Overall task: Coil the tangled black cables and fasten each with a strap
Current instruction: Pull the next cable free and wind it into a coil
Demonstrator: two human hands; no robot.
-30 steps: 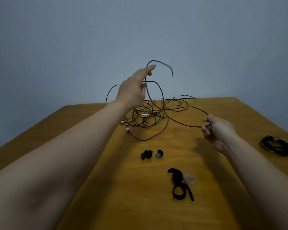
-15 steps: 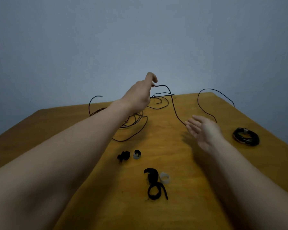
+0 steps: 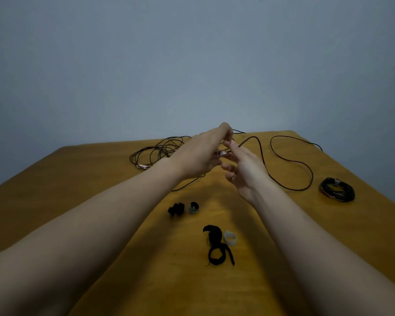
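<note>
1. We're looking at a bare yellow-brown wooden table that fills the lower half of the frame. Behind it there's only a plain grey-blue wall.
2. Both forearms reach in from the bottom corners, and the hands meet just above centre, over the far part of the table.
3. The left hand is back-up, with its fingers curled in on the pale plug of a loose cable, so it has that end gripped.
4. The right hand is palm-in with its fingers spread and fairly straight. The forefinger lies against the plug, but nothing is wrapped around it.
5. The plug lies roughly left to right between the two hands.
6. From there the loose cable heads right. It humps up, drops toward the lower right, then swings through a wide loop, and its tail runs off toward the table's far right edge.
7. The tangled black cables sit upper left of the hands. They're in a flat nest, wider than it is deep, near the far edge.
8. At the right edge a coiled cable bundle lies flat with a strap round it.
9. Below the hands are a black strap and a grey strap ring, side by side.
10. Lower still are a curled black strap, a white strap ring touching it, and a looped black strap.
</note>
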